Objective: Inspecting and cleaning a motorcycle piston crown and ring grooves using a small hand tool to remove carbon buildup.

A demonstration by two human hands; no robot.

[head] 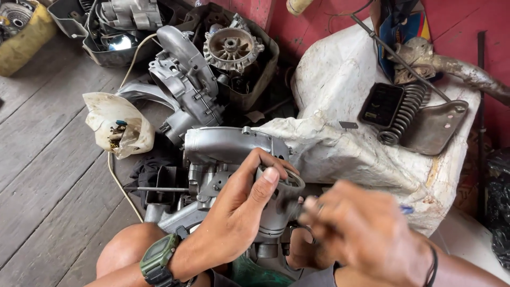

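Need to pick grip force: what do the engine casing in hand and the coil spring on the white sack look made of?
Engine casing: looks like cast metal, likely aluminium, with a dull silver-grey sheen. Coil spring: seems steel, with dark, grimy coils. White sack: probably woven plastic, stained.

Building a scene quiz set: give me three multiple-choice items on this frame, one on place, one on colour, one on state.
1. Where does the coil spring lie?
A. on the white sack
B. on the floorboards
C. in the yellow tub

2. What colour is the wristwatch?
A. red
B. green
C. white

3. What is the left hand doing?
A. hanging free
B. lying flat on the floor
C. gripping the grey engine part

Answers: A, the spring rests on the sack beside a metal plate; B, its case is green; C, the fingers curl around the part's round rim.
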